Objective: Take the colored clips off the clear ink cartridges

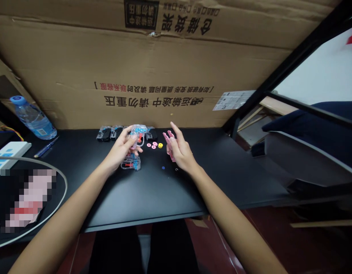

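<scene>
Briefly: left hand grips a clear plastic toy gun raised off the black desk; right hand closes on a pink plastic piece.

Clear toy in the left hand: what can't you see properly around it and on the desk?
From the head view:
- clear plastic toy: partly hidden by the left hand
- pink plastic piece: mostly hidden by the right hand
- small blue dot on the desk: too small to name
- pixelated patch, lower left: blurred, so what it shows cannot be told
</scene>
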Tool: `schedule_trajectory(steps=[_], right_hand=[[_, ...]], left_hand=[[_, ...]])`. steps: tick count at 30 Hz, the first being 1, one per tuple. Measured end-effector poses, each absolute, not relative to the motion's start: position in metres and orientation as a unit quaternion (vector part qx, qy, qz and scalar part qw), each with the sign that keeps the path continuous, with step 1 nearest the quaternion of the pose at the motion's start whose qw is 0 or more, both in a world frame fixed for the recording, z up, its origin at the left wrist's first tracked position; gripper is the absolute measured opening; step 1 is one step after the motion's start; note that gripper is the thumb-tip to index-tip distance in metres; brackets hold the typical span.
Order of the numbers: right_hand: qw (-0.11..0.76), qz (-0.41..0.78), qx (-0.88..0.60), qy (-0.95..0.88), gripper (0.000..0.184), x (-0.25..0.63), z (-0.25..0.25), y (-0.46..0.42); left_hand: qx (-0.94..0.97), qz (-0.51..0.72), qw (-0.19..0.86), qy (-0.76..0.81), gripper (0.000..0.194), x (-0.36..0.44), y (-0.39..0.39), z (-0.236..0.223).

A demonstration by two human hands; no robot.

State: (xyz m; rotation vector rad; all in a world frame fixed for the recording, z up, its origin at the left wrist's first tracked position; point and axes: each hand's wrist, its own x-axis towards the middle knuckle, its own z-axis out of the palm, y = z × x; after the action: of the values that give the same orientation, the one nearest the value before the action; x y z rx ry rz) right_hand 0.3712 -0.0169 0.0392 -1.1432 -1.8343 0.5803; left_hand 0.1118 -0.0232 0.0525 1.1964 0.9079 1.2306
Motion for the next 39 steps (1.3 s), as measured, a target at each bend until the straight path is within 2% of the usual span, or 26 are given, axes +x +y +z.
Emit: schedule_trajectory(steps=[3, 6, 14, 17, 20, 23, 26, 30, 35, 39], right_hand=[[0.467, 0.286, -0.459, -0.7, 0.057, 0.377, 0.043, -0.016], [0.454, 0.271, -0.476, -0.702, 0.045, 0.381, 0.044, -0.013], [0.246, 0.057, -0.465, -0.848, 0.018, 0.365, 0.034, -0.015], [0.192, -0.005, -0.465, -0.865, 0.017, 0.363, 0.029, -0.016], [0.172, -0.038, -0.466, -0.867, 0.02, 0.368, 0.025, -0.013], [0.203, -0.055, -0.471, -0.857, 0.023, 0.374, 0.025, -0.008], [0.291, -0.021, -0.476, -0.829, 0.027, 0.373, 0.028, -0.007], [0.422, 0.149, -0.445, -0.776, 0.034, 0.359, 0.033, -0.015], [0.461, 0.339, -0.378, -0.728, 0.049, 0.339, 0.031, -0.028], [0.507, 0.442, -0.377, -0.637, 0.06, 0.333, 0.03, -0.028]], left_hand=[[0.504, 0.53, 0.555, 0.396, 0.058, 0.111, -0.023, 0.053], [0.497, 0.536, 0.549, 0.405, 0.056, 0.11, -0.022, 0.053], [0.489, 0.545, 0.538, 0.418, 0.057, 0.107, -0.021, 0.056], [0.488, 0.542, 0.535, 0.426, 0.048, 0.106, -0.022, 0.06], [0.483, 0.54, 0.539, 0.43, 0.043, 0.103, -0.021, 0.063], [0.478, 0.55, 0.53, 0.433, 0.041, 0.099, -0.019, 0.063], [0.505, 0.54, 0.507, 0.444, 0.038, 0.096, -0.019, 0.062], [0.577, 0.485, 0.487, 0.442, 0.04, 0.102, -0.025, 0.062], [0.656, 0.431, 0.464, 0.41, 0.037, 0.111, -0.033, 0.061], [0.717, 0.417, 0.356, 0.43, 0.041, 0.099, -0.031, 0.067]])
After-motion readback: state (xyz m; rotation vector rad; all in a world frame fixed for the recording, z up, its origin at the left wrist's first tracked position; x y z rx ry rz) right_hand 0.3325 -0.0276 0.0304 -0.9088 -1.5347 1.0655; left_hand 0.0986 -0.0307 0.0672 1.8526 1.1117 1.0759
